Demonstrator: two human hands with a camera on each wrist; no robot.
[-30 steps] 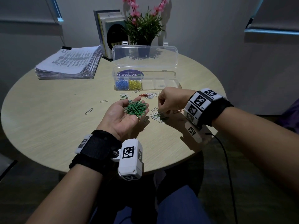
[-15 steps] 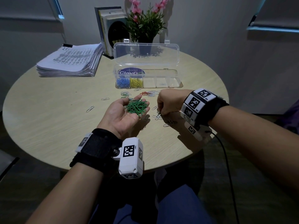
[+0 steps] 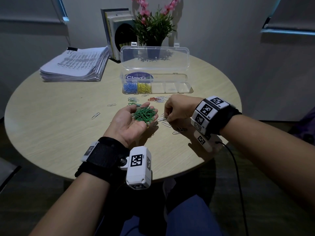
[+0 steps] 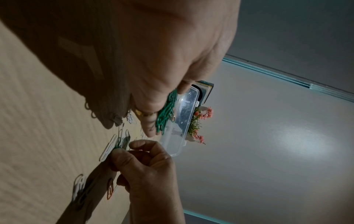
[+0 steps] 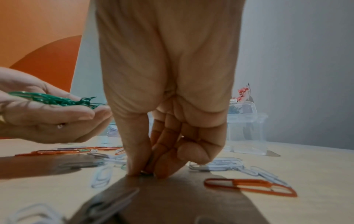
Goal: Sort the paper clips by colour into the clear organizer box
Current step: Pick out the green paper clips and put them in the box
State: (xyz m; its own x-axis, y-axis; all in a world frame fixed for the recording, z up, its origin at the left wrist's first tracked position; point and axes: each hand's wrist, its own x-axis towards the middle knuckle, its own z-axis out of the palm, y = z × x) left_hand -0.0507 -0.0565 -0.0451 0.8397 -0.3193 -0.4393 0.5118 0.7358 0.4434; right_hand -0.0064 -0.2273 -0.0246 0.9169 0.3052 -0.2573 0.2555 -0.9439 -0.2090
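The left hand (image 3: 131,121) lies palm-up, cupped under a heap of green wire paper clips (image 3: 144,114). The right hand (image 3: 179,108) pinches something small on the round wooden counter (image 3: 51,126); what it is, I cannot tell. The clear plastic organizer box (image 3: 172,86) stands open behind.

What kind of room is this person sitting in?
Probably an office or study corner: a round pale wooden table carries a thick stack of printed papers, upright books and a potted pink-flowered plant against a plain wall.
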